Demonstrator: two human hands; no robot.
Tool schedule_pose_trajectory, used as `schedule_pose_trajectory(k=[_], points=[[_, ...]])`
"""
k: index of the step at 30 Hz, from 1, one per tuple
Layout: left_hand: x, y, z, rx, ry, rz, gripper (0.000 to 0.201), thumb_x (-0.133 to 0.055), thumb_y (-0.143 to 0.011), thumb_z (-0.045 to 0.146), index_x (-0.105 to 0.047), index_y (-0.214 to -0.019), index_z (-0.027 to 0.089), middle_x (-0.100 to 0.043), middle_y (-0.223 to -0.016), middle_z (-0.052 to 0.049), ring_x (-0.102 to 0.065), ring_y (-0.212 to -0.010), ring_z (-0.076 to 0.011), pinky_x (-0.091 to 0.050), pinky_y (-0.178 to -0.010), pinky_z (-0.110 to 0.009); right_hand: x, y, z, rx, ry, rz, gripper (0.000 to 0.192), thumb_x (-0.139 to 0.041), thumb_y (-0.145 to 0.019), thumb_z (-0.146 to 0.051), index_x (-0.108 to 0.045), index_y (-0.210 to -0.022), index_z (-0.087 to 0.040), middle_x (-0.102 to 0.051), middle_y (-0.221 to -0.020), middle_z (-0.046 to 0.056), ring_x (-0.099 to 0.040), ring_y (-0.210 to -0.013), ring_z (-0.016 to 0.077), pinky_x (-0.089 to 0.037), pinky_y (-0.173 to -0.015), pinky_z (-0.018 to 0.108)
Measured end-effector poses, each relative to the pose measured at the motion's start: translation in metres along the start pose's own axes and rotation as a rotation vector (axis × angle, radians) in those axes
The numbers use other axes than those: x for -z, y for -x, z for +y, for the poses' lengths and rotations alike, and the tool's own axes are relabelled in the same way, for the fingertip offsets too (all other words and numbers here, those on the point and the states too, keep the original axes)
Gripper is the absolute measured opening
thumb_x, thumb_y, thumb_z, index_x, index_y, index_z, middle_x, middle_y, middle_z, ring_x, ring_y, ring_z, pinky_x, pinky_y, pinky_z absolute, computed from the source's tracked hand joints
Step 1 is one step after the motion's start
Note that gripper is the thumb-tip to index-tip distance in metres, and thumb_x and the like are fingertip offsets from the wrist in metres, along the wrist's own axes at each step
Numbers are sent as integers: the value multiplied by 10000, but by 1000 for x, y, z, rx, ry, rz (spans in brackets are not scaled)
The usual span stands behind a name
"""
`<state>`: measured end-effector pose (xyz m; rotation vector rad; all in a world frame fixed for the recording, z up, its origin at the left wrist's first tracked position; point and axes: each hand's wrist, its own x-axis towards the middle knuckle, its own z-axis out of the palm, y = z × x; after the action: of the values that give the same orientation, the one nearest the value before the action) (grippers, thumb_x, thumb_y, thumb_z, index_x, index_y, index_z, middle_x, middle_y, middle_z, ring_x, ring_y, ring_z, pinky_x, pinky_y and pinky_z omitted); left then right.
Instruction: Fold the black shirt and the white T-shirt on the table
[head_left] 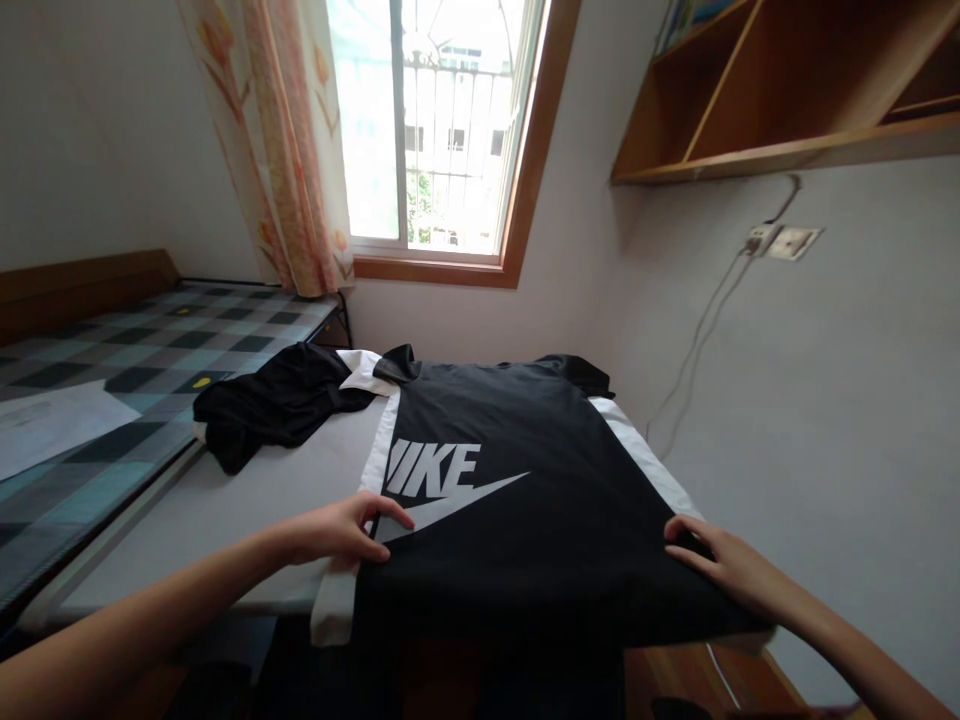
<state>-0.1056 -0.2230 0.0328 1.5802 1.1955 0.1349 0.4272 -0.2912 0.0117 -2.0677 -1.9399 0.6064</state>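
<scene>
A black T-shirt (555, 530) with a grey-white NIKE print and white side panels lies spread over a white tabletop, its hem towards me. My left hand (349, 527) grips its left edge beside the swoosh, thumb and index finger on the black cloth. On the opposite edge, my right hand (716, 560) pinches the fabric low down near the hem. A strip of white side panel hangs over the table's front edge below my left hand. Both sleeves lie at the far end, partly folded.
A crumpled black garment (277, 395) lies on the white table (277, 510), left of the shirt. Further left, a checked bed (225, 318) holds a sheet of paper (60, 420). A wall socket (784, 241) with hanging cables and a wooden shelf (750, 150) are on the right.
</scene>
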Motion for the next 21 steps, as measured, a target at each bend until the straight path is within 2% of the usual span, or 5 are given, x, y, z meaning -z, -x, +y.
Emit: schedule_pose_trajectory(k=[7, 13, 15, 18, 21], points=[[-9, 11, 5, 102, 79, -124, 611, -776, -623, 330, -639, -1218, 299, -531, -971, -10, -520, -588, -105, -395, -474, -222, 1, 2, 11, 5, 28, -92, 274, -570, -717, -521, -599, -743, -250, -716, -804, 60, -660, -782, 271, -505, -752, 358], [-6, 12, -3, 91, 54, -146, 680, -793, -632, 402, -581, -1270, 303, -558, -962, -12, -558, -579, -118, -434, -495, -238, 5, 6, 6, -10, 69, -184, 198, -610, -702, -443, -607, -673, -247, -708, -773, 47, -653, -771, 258, -493, -721, 342], [-1, 10, -4, 65, -70, -68, 734, -766, -673, 486, -523, -1340, 300, -582, -888, -6, -568, -577, -142, -443, -513, -258, 10, 6, 2, -54, 165, -193, 205, -644, -678, -452, -640, -642, -250, -699, -746, 60, -650, -746, 272, -483, -679, 354], [9, 1, -1, -83, -364, 246, 643, -649, -783, 588, -550, -1327, 261, -603, -754, -5, -588, -643, -190, -468, -620, -299, 18, 1, -18, -94, 342, -84, 305, -619, -718, -539, -718, -666, -256, -688, -802, 102, -646, -739, 290, -464, -639, 371], [19, -20, 3, -296, -512, 443, 503, -554, -869, 579, -617, -1251, 257, -670, -980, -64, -635, -848, -231, -485, -824, -351, 20, -17, -59, -12, 364, 10, 350, -531, -823, -530, -749, -785, -259, -684, -878, 102, -644, -754, 255, -457, -653, 346]])
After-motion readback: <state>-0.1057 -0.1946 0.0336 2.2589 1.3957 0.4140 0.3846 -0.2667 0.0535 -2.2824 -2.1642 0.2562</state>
